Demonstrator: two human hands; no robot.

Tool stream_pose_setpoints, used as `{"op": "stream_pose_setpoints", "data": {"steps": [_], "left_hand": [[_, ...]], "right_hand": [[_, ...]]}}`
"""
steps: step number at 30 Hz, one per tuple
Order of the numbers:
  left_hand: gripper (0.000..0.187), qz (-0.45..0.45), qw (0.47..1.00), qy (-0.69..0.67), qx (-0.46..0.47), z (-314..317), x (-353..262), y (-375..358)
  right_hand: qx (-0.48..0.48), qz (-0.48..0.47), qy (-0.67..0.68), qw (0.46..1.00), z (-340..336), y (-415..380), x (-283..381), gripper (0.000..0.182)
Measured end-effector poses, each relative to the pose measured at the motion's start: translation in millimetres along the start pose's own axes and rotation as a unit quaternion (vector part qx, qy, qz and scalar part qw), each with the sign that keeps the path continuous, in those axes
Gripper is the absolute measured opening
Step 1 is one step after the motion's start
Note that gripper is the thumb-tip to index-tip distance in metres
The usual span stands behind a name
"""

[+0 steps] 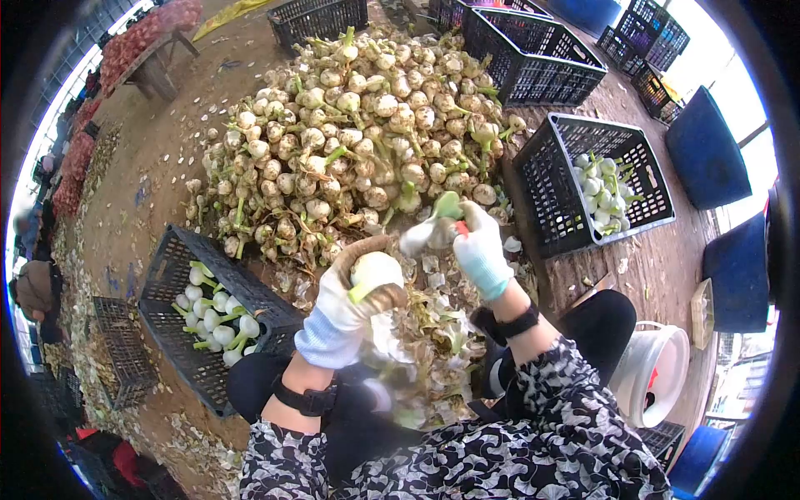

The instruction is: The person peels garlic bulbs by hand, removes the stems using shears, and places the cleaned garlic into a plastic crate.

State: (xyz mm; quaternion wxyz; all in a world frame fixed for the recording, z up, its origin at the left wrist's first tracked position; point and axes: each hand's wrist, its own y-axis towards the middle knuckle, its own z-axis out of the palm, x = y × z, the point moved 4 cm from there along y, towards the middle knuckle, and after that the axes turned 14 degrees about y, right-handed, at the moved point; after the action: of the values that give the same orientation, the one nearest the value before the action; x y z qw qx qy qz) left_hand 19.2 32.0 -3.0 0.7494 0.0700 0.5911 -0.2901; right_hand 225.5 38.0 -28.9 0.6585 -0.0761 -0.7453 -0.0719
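Note:
My left hand [346, 304], in a white glove with a brown palm, holds a peeled white garlic bulb [372, 271] with a short green stem. My right hand [479, 250], in a white and pale blue glove, grips a small red-handled tool and a strip of peeled skin and green stalk [433, 221] just right of the bulb. Both hands hover over a heap of peelings [425, 333] in front of my knees. Directly beyond them lies a big pile of unpeeled garlic [358, 133].
A black crate [162, 283] at my left holds several peeled bulbs; another black crate [542, 192] at my right holds several more. Empty black crates [533, 58] stand behind the pile. A white bucket [654, 367] sits by my right knee. Blue barrels [708, 150] line the right side.

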Motion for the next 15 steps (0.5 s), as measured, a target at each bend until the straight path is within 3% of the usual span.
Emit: {"op": "stream_pose_setpoints", "data": {"steps": [1, 2, 3, 5, 7, 9, 11, 13, 14, 15], "left_hand": [[0.066, 0.004, 1.000, -0.001, -0.001, -3.2, -2.1, 2.9], [0.069, -0.014, 1.000, -0.009, 0.013, -6.6, -0.4, 5.2], [0.073, -0.037, 0.999, -0.019, 0.027, -8.3, 5.1, 4.9], [0.088, 0.116, 0.966, 0.231, -0.025, -17.7, 10.6, 8.7], [0.086, 0.113, 0.966, 0.228, -0.050, -9.2, -5.2, 4.4], [0.083, 0.103, 0.974, 0.194, -0.049, -7.1, -0.3, 5.1], [0.080, 0.096, 0.982, 0.158, -0.048, -4.7, 0.4, 6.2], [0.074, 0.015, 0.989, 0.149, 0.007, 0.3, -2.9, 4.0], [0.072, 0.016, 0.985, 0.173, 0.012, 1.9, -13.0, 0.0], [0.072, 0.016, 0.985, 0.174, 0.011, 0.0, -12.0, -0.3]], "right_hand": [[-0.023, 0.023, -0.022, 0.999, -7.1, 6.9, -14.6, 0.015], [0.081, -0.103, -0.124, 0.984, -0.5, 3.1, -31.8, 0.018], [0.149, -0.101, -0.229, 0.957, 12.8, -8.5, -36.3, 0.021], [0.251, -0.035, -0.261, 0.932, 18.0, -19.4, -43.4, 0.021], [0.267, 0.133, -0.275, 0.914, 7.4, -5.4, -19.8, 0.034], [0.253, 0.086, -0.134, 0.954, 6.6, -2.0, 10.1, 0.060], [0.216, 0.117, 0.018, 0.969, 16.1, -7.6, 28.7, 0.068], [0.257, -0.019, -0.068, 0.964, 28.4, -11.1, 37.4, 0.067], [0.273, 0.021, -0.056, 0.960, 28.7, -10.9, 40.4, 0.058], [0.274, 0.070, 0.067, 0.957, 23.2, -12.6, 39.6, 0.052]]}}
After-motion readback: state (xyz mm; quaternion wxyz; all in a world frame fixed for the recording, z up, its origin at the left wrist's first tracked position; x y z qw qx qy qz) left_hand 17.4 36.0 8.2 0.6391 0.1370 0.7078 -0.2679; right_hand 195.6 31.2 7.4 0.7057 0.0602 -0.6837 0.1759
